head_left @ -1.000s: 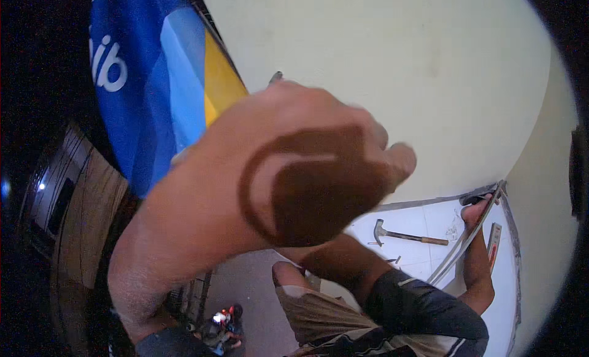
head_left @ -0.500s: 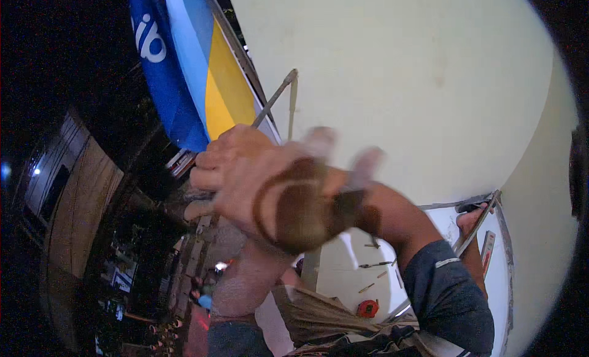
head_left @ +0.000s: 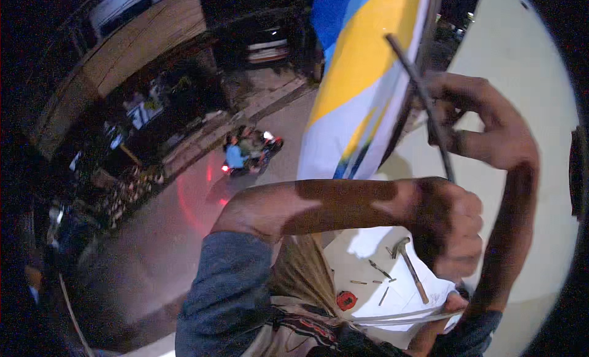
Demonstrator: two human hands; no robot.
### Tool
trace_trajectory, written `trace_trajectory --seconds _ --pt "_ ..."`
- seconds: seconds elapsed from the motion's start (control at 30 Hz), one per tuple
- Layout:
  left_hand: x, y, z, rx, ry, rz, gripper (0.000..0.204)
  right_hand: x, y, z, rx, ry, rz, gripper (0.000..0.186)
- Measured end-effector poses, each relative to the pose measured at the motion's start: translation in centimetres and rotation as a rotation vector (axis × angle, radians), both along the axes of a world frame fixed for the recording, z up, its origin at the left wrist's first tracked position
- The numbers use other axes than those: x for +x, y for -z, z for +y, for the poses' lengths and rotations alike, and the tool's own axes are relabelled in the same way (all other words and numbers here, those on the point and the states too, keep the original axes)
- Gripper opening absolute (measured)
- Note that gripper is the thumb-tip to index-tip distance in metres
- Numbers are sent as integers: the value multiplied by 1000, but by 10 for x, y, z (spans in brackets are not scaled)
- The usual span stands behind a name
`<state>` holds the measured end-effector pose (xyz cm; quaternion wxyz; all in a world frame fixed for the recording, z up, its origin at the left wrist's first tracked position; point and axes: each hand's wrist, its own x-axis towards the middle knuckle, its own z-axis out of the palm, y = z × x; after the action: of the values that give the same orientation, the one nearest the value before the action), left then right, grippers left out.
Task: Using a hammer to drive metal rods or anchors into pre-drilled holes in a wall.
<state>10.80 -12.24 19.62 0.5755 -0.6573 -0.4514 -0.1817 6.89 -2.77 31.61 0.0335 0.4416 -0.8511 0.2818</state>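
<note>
My left hand (head_left: 454, 228) is a closed fist, its forearm stretched across the view from the left. From the fist a dark, slim metal rod (head_left: 423, 96) rises at a slant, its upper end by the banner's edge. My right hand (head_left: 491, 120) is up behind the rod, with thumb and fingers curled together. The rod crosses in front of its fingertips, so I cannot tell whether they touch the rod or pinch something small. Beside them is the dark edge of a blue, yellow and white banner (head_left: 359, 68).
Below my hands lie a hammer (head_left: 412, 271), a red tape measure (head_left: 346, 300) and several small tools on a pale surface with white sheets. A bare limb (head_left: 453, 303) shows there. A cream panel (head_left: 546, 191) stands right. Far below left, a motorbike (head_left: 261, 154) carries riders along a street.
My view has swung, bringing the street and motorbike into sight. My hands, overlapping in a blur before, are now apart on the right. The rod now leans up and left.
</note>
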Motion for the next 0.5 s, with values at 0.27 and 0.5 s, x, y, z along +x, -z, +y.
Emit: trace_trajectory --seconds 0.27,0.5 --pt "-19 9 18 69 87 -19 26 -16 -11 -54 -55 72 -403 53" --pt "-13 3 -6 279 -26 -113 43 34 2 -44 -687 -190 -238 41"
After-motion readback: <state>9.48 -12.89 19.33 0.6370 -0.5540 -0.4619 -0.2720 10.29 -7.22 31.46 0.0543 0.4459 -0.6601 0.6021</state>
